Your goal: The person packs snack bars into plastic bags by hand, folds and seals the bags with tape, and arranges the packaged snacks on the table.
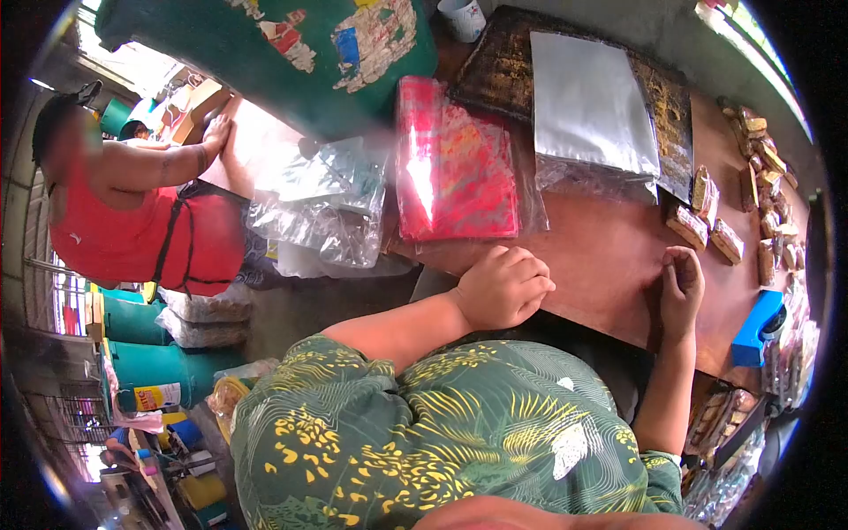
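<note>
My left hand rests at the near edge of the brown table, its fingers curled in with nothing visible in them. Just beyond it lies a stack of red printed plastic packaging. My right hand is over the table's right part, fingers bent into a loose fist; I see nothing held there. Close by are a few wrapped brown bars, which look like bread or cake slices. A stack of silvery plastic sheets lies farther back on a dark, crumb-covered tray.
Clear plastic bags lie to the left. A large green bin and white cup stand behind. More wrapped bars and a blue tape dispenser line the right. A person in red leans on a table at left.
</note>
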### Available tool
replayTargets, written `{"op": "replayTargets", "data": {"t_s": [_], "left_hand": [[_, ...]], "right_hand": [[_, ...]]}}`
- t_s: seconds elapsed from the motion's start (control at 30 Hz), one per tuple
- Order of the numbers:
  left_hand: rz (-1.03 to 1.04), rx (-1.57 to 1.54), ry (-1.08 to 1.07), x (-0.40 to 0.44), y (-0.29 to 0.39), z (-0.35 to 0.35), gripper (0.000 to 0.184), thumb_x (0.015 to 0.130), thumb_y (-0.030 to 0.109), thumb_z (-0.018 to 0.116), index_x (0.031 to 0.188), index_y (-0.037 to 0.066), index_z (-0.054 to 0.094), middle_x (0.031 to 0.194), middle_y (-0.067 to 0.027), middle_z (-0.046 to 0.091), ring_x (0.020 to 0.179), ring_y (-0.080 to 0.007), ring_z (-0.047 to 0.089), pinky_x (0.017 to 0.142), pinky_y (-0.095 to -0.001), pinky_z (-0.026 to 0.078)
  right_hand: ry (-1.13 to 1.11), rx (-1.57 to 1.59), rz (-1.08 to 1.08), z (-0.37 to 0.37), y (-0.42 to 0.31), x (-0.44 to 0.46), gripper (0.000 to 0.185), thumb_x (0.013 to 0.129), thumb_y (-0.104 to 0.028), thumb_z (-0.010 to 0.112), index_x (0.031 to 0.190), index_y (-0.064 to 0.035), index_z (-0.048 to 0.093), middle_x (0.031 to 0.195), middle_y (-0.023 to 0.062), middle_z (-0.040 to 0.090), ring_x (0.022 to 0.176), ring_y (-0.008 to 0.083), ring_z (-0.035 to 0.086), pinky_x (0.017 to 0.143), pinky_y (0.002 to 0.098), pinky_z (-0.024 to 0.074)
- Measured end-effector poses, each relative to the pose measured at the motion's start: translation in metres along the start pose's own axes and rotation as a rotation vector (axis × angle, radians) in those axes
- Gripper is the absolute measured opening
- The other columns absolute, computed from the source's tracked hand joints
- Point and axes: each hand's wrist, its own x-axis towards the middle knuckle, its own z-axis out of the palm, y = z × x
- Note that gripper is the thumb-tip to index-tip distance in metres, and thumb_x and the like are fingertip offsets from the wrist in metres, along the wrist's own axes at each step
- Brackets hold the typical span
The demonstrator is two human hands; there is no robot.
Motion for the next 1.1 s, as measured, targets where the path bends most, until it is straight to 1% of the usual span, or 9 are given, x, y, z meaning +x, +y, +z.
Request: {"op": "replayTargets", "data": {"t_s": [0.2, 0.5, 0.6, 0.7, 0.8, 0.9, 1.0, 1.07, 1.1], "left_hand": [[0.009, 0.004, -0.01, 0.001, 0.0, -0.001, 0.018, 0.082, 0.019, 0.073, 0.1, 0.016, 0.071, 0.102, 0.0024, 0.066, 0.097, -0.0205, 0.062, 0.082, -0.0379, 0.048], [0.008, 0.009, -0.012, 0.0, 0.001, -0.001, 0.018, 0.082, 0.019, 0.073, 0.1, 0.016, 0.071, 0.102, 0.0027, 0.066, 0.097, -0.0194, 0.063, 0.083, -0.0374, 0.048], [0.0, -0.008, -0.015, 0.0, 0.001, -0.002, 0.018, 0.083, 0.018, 0.073, 0.101, 0.016, 0.071, 0.102, 0.0027, 0.066, 0.098, -0.0196, 0.063, 0.084, -0.0376, 0.048], [-0.002, -0.007, -0.023, 0.0, 0.001, 0.0, 0.018, 0.083, 0.019, 0.073, 0.101, 0.017, 0.071, 0.102, 0.0027, 0.066, 0.098, -0.0197, 0.063, 0.084, -0.038, 0.048], [0.001, -0.006, -0.036, 0.001, 0.001, -0.002, 0.018, 0.083, 0.019, 0.073, 0.101, 0.017, 0.071, 0.102, 0.0028, 0.066, 0.097, -0.0201, 0.063, 0.084, -0.038, 0.048], [-0.004, 0.011, -0.034, 0.002, 0.003, -0.002, 0.018, 0.083, 0.019, 0.073, 0.101, 0.017, 0.071, 0.102, 0.003, 0.067, 0.097, -0.0201, 0.063, 0.083, -0.0383, 0.048], [-0.007, 0.007, -0.085, 0.005, 0.004, -0.006, 0.017, 0.084, 0.017, 0.074, 0.101, 0.016, 0.071, 0.104, -0.0005, 0.067, 0.096, -0.0216, 0.063, 0.083, -0.0387, 0.048], [0.003, -0.226, -0.038, 0.007, -0.008, -0.004, 0.019, 0.084, 0.014, 0.074, 0.102, 0.015, 0.071, 0.105, -0.0044, 0.068, 0.098, -0.024, 0.064, 0.086, -0.0397, 0.049], [0.003, -0.339, -0.02, 0.012, -0.015, -0.009, 0.02, 0.084, 0.015, 0.075, 0.103, 0.015, 0.071, 0.106, -0.0045, 0.067, 0.098, -0.0243, 0.063, 0.087, -0.0399, 0.049]], "right_hand": [[-0.007, -0.054, -0.011, -0.003, -0.003, 0.0, 0.016, 0.1, 0.007, 0.055, 0.111, -0.0016, 0.062, 0.102, -0.0011, 0.06, 0.097, 0.007, 0.055, 0.088, 0.0206, 0.0431], [-0.018, 0.006, -0.005, -0.004, 0.003, -0.001, 0.014, 0.1, 0.005, 0.057, 0.112, -0.0017, 0.062, 0.103, -0.0007, 0.061, 0.098, 0.0069, 0.056, 0.089, 0.0215, 0.0439], [0.028, 0.066, 0.061, 0.002, -0.006, -0.002, 0.015, 0.096, 0.006, 0.058, 0.108, -0.0002, 0.063, 0.099, 0.0031, 0.062, 0.096, 0.0124, 0.057, 0.088, 0.0247, 0.0455], [-0.006, 0.006, 0.001, -0.003, 0.002, -0.001, 0.013, 0.1, 0.005, 0.058, 0.111, -0.0017, 0.063, 0.102, -0.0005, 0.061, 0.097, 0.0072, 0.056, 0.09, 0.022, 0.0445], [-0.006, 0.017, 0.001, -0.003, 0.006, 0.0, 0.015, 0.1, 0.005, 0.057, 0.111, -0.0015, 0.063, 0.103, -0.0004, 0.061, 0.099, 0.0072, 0.056, 0.09, 0.0217, 0.0442], [-0.016, -0.058, -0.02, -0.006, 0.004, 0.0, 0.016, 0.099, 0.007, 0.056, 0.112, -0.0009, 0.062, 0.104, -0.0001, 0.061, 0.099, 0.0074, 0.056, 0.09, 0.0217, 0.0438], [0.021, 0.032, -0.016, -0.001, -0.002, 0.002, 0.016, 0.095, 0.007, 0.058, 0.109, 0.0013, 0.063, 0.104, 0.0041, 0.065, 0.103, 0.014, 0.06, 0.094, 0.026, 0.0459], [0.032, 0.053, 0.016, 0.004, -0.013, 0.001, 0.016, 0.094, 0.007, 0.061, 0.109, 0.0023, 0.064, 0.103, 0.0063, 0.067, 0.099, 0.0137, 0.062, 0.091, 0.026, 0.0486], [0.055, -0.039, -0.053, 0.005, -0.015, 0.001, 0.014, 0.095, 0.006, 0.061, 0.107, 0.002, 0.065, 0.103, 0.0065, 0.067, 0.097, 0.0133, 0.062, 0.09, 0.0266, 0.0499]]}}
